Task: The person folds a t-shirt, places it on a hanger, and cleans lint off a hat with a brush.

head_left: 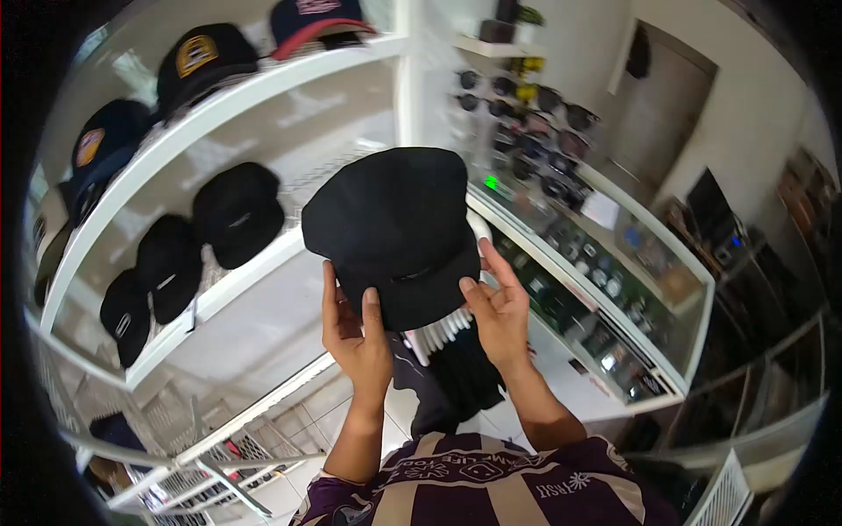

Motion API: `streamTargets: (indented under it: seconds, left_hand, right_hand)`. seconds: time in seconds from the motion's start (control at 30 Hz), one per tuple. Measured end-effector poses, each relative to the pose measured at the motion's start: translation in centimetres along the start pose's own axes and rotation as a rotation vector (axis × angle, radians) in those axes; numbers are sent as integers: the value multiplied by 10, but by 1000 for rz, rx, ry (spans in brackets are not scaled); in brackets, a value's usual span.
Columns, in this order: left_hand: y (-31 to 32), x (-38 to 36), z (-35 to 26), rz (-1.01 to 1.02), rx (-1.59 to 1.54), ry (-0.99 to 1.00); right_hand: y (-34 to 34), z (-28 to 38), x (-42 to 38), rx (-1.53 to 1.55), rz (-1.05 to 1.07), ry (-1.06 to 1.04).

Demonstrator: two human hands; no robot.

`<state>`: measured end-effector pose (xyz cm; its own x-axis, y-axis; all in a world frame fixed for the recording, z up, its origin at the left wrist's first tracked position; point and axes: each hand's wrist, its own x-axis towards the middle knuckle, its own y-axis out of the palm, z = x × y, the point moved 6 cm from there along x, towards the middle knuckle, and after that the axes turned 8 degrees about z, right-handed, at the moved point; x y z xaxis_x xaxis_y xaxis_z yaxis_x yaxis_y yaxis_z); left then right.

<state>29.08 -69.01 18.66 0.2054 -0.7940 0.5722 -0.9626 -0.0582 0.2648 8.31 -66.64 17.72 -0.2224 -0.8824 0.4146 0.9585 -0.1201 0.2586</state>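
A shop, seen from my remote post, stocked with caps and accessories. Left of the left grip (360, 340), a white shelf (219, 302) carries a row of black caps (239, 215); on a higher shelf (237, 94), above and left of that grip, sit caps with front badges (208, 63). Beyond the right grip (502, 320), many sunglasses (550, 99) are ranged on display. To its right I see a glass display bench (700, 340) with small goods (611, 285) inside, too small to name. Below and between the grips, dark garments (460, 377) hang close together on white hangers (438, 335).
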Motion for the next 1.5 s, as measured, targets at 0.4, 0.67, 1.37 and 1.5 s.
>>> streamTargets:
  seconds: [0.4,0.67,1.37,1.5]
  left_hand:
    - [275,-139,62,937,3,-263]
    - [476,-233,112,1363,240,29]
    - [609,-290,152,1471,791,229]
    - [608,-285,153,1439,663,181]
  right_hand:
    - [-273,82,-173,-419,-761,-54]
    - [-464,93,-231,-811,-1040,120]
    - [-544,105,-140,-1720,-874,723]
    - [-550,106,-142,-1685,-902,665]
